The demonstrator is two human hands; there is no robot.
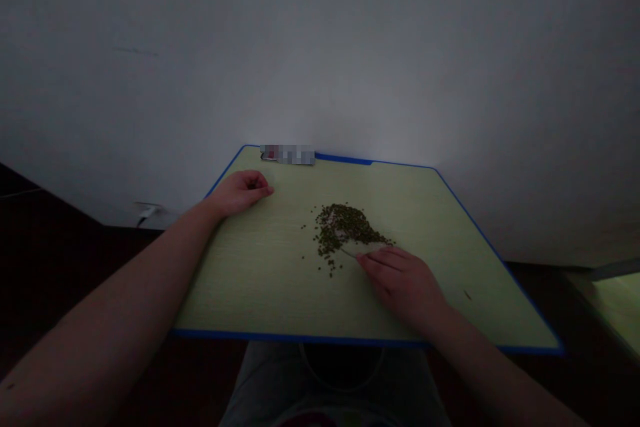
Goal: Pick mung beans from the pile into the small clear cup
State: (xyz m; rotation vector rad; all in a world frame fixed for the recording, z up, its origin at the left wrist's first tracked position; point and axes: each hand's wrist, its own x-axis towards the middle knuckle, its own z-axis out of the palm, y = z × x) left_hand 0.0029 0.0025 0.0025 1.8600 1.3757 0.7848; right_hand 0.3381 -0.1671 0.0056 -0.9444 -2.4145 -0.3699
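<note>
A loose heap of small green beans (350,223), with some paler bits among them, lies on the pale table (260,280). At the heap's near right side, my right hand (403,280) is closed on a thin pale object (349,253), whose narrow edge touches the beans. Most of that object is hidden under the fingers, so its kind does not show. My left hand (243,192) rests near the table's left edge with curled fingers and the thumb pointing right. Whether anything is inside it cannot be made out.
A small, blurred-out flat item (288,155) lies at the back left edge, near the wall (350,67). Several beans are scattered around the heap. Below the front edge, a dark round container (345,387) sits between my legs. A white plug (148,212) is on the wall.
</note>
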